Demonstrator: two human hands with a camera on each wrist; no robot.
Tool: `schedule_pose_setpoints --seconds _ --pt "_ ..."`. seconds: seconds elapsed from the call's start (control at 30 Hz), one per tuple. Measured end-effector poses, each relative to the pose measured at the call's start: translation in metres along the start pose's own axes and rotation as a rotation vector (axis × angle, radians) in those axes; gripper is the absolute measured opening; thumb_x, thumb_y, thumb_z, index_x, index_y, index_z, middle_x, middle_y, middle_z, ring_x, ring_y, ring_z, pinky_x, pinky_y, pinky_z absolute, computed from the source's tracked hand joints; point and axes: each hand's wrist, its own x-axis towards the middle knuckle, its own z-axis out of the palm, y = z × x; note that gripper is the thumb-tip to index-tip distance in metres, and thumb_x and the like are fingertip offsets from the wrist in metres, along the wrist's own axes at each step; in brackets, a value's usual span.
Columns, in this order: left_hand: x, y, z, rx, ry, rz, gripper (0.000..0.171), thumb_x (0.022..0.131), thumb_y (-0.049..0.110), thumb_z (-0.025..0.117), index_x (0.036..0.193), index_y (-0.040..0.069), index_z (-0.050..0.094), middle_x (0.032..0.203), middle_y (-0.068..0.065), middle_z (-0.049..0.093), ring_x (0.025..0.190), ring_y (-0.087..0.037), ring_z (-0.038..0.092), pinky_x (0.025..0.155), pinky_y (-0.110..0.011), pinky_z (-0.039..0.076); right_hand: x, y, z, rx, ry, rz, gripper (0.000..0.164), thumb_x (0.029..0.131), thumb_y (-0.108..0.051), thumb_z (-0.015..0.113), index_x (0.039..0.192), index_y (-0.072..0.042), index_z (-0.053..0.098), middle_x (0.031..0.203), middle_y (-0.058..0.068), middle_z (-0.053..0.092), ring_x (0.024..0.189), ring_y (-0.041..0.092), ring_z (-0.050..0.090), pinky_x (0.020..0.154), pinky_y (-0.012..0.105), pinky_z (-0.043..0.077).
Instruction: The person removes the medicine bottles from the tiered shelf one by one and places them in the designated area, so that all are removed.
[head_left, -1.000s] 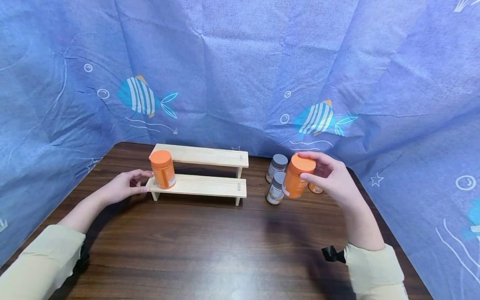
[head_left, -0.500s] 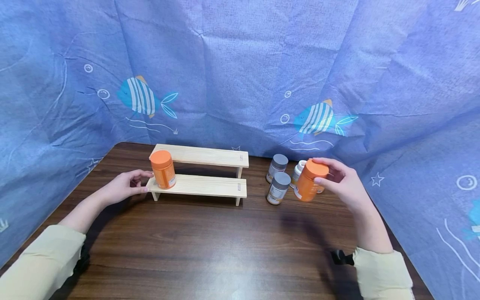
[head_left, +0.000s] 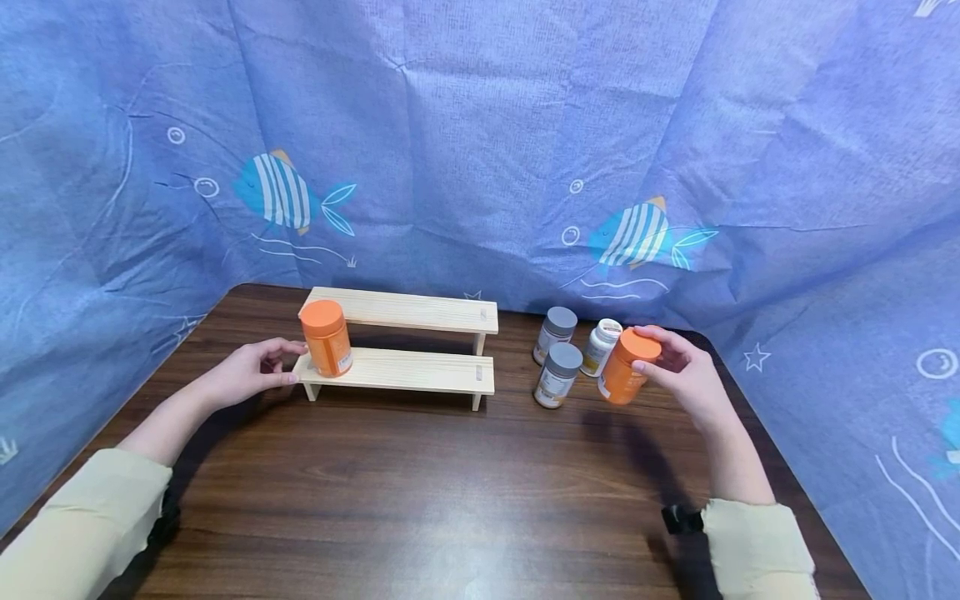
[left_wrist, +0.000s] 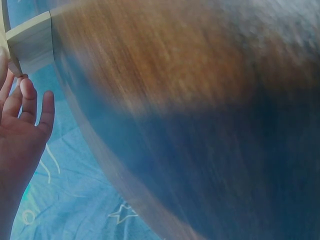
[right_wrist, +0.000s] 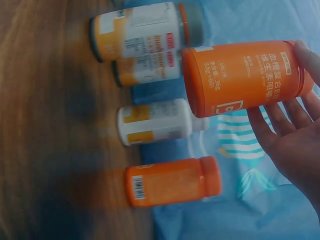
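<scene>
My right hand grips an orange supplement bottle near its orange lid. In the right wrist view this bottle hangs in the air, its base higher than the bases of the standing bottles. My left hand holds the left end of the front step of a pale wooden two-step shelf between thumb and fingers. In the left wrist view its fingertips meet the shelf end. Another orange bottle stands upright on the left end of that front step.
Two grey-lidded bottles stand to the right of the shelf, one behind the other. Beside them is a white bottle. An orange bottle also stands there in the right wrist view. A blue fish-print cloth hangs behind the dark wooden table.
My right hand has moved right and lower with the orange bottle, uncovering the white bottle and the front grey-lidded one. The left hand stays at the shelf end.
</scene>
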Motion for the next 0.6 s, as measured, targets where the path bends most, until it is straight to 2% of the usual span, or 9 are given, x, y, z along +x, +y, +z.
schedule_pose_setpoints --seconds 0.1,0.23,0.43,0.6 --pt "0.000 -0.001 0.000 0.003 -0.003 -0.004 0.042 0.084 0.022 0.072 0.120 0.004 0.059 0.090 -0.006 0.059 0.069 -0.009 0.046 0.056 -0.025 0.038 0.001 0.012 0.002 0.051 0.016 0.008 0.050 0.083 0.003 0.068 0.130 0.001 0.053 0.115 -0.009 0.062 0.096 0.004 0.063 0.074 0.018 0.051" --pt "0.000 0.001 0.000 -0.002 -0.004 0.002 0.041 0.085 0.022 0.071 0.119 0.004 0.059 0.089 -0.005 0.058 0.069 -0.009 0.046 0.057 -0.025 0.038 0.001 0.023 0.007 0.037 0.041 0.046 0.052 0.083 0.000 0.069 0.132 0.000 0.051 0.112 -0.013 0.062 0.097 0.001 0.062 0.077 0.015 0.049" --pt "0.000 0.004 -0.001 -0.012 -0.005 0.009 0.040 0.085 0.020 0.072 0.119 0.003 0.059 0.087 -0.005 0.058 0.069 -0.008 0.046 0.058 -0.025 0.038 0.001 0.036 0.013 -0.067 0.048 0.144 0.056 0.084 -0.018 0.073 0.134 -0.006 0.051 0.119 -0.011 0.058 0.105 -0.003 0.055 0.084 0.012 0.044" --pt "-0.001 0.004 -0.002 -0.018 -0.009 0.002 0.040 0.084 0.019 0.072 0.119 0.003 0.059 0.094 -0.007 0.060 0.068 -0.007 0.046 0.057 -0.024 0.038 0.003 0.047 0.021 -0.108 0.030 0.212 0.060 0.082 -0.027 0.074 0.135 -0.010 0.051 0.123 -0.007 0.057 0.106 -0.003 0.053 0.084 0.012 0.044"
